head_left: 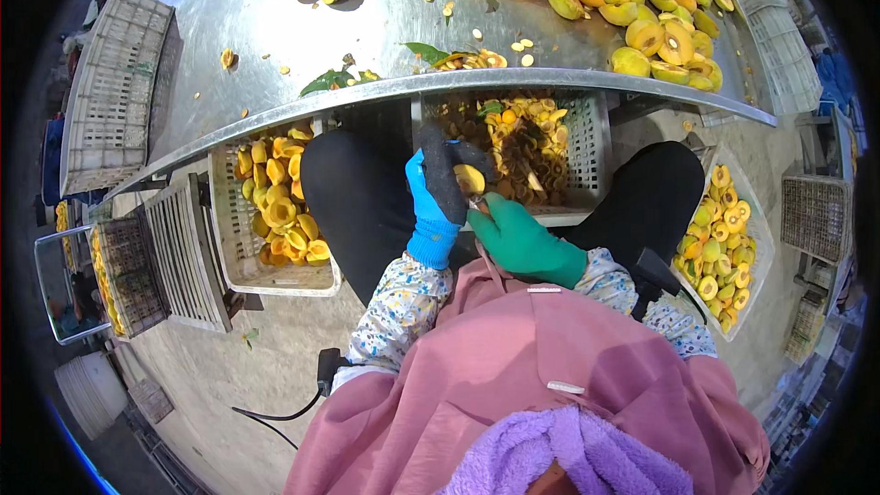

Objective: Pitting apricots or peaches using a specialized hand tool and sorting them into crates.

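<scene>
My left hand point(443, 185), in a blue glove with a black coated palm, is closed around a halved yellow stone fruit point(469, 179). Its cut face is turned towards my right hand point(529, 237), which wears a green glove. Between the green fingers a small tool point(476, 202) shows a bit of metal close to the fruit; most of it is hidden. Both hands are over my lap, between my knees. Just beyond them, under the table edge, a white plastic crate point(584, 151) holds fruit scraps and brown cut pieces point(529, 151).
A metal table point(330, 34) with a raised front edge bears whole and halved fruit point(619, 7), leaves and pale kernels. Crates of halved fruit stand at my left point(227, 247) and right point(756, 254). A slatted stool point(185, 254) is farther left. A cable point(275, 417) hangs beside me.
</scene>
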Demonstrator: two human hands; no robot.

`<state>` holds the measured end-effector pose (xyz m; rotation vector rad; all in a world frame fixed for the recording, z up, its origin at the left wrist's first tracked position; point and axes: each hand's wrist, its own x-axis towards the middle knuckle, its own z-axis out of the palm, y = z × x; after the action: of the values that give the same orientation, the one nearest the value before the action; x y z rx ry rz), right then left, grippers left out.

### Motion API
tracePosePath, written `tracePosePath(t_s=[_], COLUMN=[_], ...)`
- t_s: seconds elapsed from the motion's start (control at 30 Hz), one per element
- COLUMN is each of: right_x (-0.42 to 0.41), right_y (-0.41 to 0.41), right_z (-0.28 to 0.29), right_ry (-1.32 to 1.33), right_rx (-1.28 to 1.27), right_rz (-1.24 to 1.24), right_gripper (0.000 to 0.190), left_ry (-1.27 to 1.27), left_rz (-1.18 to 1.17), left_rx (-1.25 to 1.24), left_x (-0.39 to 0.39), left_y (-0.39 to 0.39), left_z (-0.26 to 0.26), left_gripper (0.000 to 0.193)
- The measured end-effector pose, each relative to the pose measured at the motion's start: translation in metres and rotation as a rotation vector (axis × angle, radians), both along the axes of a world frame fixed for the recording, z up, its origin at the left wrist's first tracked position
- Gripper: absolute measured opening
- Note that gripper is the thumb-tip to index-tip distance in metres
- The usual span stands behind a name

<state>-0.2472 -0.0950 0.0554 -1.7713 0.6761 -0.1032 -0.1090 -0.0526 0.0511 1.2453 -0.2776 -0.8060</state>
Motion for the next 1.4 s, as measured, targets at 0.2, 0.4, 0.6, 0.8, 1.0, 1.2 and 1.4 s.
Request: tracePosePath(t_s=[0.2,0.4,0.6,0.8,1.0,1.2,1.4], right_x=[0.004,-0.009,0.000,-0.034,-0.012,-0.010,-0.013], right_y=[-0.022,-0.023,-0.023,-0.078,-0.089,-0.082,-0.088], right_z=[0.046,0.026,0.072,-0.024,-0.042,-0.056,-0.071], right_ry=[0.065,0.010,-0.035,0.172,0.264,0.186,0.207], right_rx=[1.274,1.254,0.855,-0.596,-0.544,-0.432,-0.353], right_rz=[-0.071,-0.091,-0.216,0.041,0.112,0.163,0.174], right_gripper=[0.028,0.030,0.022,0.031,0.038,0.038,0.045], left_ry=[0.198,0.366,0.258,-0.565,-1.576,-1.123,-1.210], left_rz=[-0.017,-0.025,0.245,0.539,0.400,0.073,0.064], left_rx=[0.007,0.016,0.004,0.157,0.772,1.060,1.068], left_x=[0.000,-0.006,-0.009,0.092,0.226,0.321,0.299], left_y=[-0.008,-0.017,-0.021,0.039,0.020,-0.133,-0.157], left_z=[-0.006,-0.019,-0.022,0.106,0.122,0.048,0.032], left_gripper=[0.067,0.063,0.049,0.024,0.040,0.050,0.037])
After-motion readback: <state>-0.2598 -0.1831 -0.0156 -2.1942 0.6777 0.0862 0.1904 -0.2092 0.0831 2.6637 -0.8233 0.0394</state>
